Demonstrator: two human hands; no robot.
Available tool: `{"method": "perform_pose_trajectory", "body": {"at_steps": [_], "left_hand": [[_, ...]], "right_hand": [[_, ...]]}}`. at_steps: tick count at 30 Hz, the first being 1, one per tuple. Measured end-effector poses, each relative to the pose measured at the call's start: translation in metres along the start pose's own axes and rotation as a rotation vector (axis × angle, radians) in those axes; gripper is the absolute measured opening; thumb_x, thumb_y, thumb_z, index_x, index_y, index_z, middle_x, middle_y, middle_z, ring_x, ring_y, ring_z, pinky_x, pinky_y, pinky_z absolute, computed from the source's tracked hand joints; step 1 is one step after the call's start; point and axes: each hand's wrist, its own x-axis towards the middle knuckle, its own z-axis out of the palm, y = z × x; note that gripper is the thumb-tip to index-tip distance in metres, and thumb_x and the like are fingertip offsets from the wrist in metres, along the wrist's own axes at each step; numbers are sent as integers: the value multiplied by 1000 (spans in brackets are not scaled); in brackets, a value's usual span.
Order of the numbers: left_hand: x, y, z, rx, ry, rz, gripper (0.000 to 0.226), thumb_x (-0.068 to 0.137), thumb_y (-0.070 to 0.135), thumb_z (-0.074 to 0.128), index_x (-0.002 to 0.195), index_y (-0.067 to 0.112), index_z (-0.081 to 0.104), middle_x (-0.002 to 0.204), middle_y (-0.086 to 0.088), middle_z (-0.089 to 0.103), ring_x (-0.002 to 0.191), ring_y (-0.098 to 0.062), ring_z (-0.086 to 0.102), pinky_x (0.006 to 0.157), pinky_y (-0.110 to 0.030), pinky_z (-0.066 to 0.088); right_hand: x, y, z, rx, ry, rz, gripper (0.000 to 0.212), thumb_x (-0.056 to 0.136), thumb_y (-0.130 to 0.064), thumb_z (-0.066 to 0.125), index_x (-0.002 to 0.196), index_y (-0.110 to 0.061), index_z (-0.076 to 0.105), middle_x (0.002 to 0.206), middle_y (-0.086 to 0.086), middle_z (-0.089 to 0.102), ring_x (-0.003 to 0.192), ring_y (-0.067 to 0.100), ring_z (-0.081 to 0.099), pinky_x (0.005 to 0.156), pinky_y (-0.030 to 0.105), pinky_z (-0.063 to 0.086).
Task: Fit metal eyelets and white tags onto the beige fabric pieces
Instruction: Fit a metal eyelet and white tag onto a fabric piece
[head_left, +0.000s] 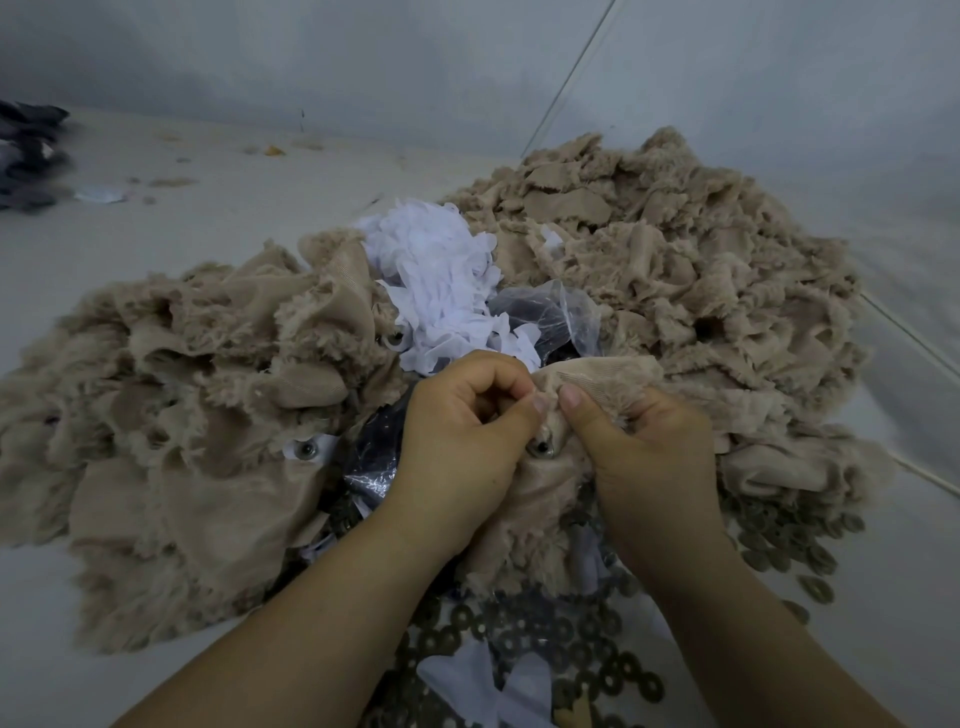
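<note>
You held one beige fabric piece (550, 483) between both hands, near the middle of the scene and close to your body. Your left hand (462, 441) had its fingers curled and its thumb pressed against the fabric at the top fold; your right hand (644, 447) was likewise curled, pinching the same fold from the right, so both hands gripped the piece and neither was free. A metal eyelet (540, 448) sat in the fabric directly between your two thumbs, just below them and about equally near to each hand. Whether it was fully seated could not be told. The piece hung from the fold toward you, its long axis running near to far. The white tags (441, 291) lay in a heap just beyond your hands, slightly to the left, so the left hand probably had the shorter reach. Loose eyelets (571, 649) lay scattered on the near side, under and to the right of your forearms. A large pile of fabric pieces (649, 249) stood far right, and another pile (197, 395) to the left, where one piece already carried an eyelet on a tag (305, 449). A clear plastic bag (550, 312) lay beside the tags. Open floor (208, 208) remained only at far left.
</note>
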Motion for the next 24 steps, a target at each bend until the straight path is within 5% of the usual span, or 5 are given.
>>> {"method": "perform_pose_trajectory", "body": {"at_steps": [6,13,19,24], "left_hand": [[-1,-1,0,-20,16,-12,9,76,8,66,71,3,61,67,-9,61,60,-19,54,58,-30,47],[-3,1,2,80,28,74,11,80,3,69,73,0,61,74,-12,60,63,-21,54,59,-37,49],[-3,-1,2,77,17,23,12,83,12,71,74,8,64,66,-8,63,57,-12,56,53,-31,49],[-3,-1,2,61,29,24,11,81,15,69,73,9,64,66,-8,63,58,-15,55,55,-31,49]], "right_hand": [[-1,-3,2,-50,-12,-16,11,86,-15,75,78,-7,75,74,11,74,73,34,72,65,55,59],[-1,-4,2,-129,24,-57,17,83,-14,78,75,-1,73,68,14,72,67,38,69,57,55,56],[-2,-10,3,-194,49,-114,18,81,-16,80,66,-20,71,65,8,71,61,33,68,52,50,55],[-2,-11,3,-193,51,-117,14,79,-17,81,71,-8,74,63,10,71,61,35,67,51,50,54]]}}
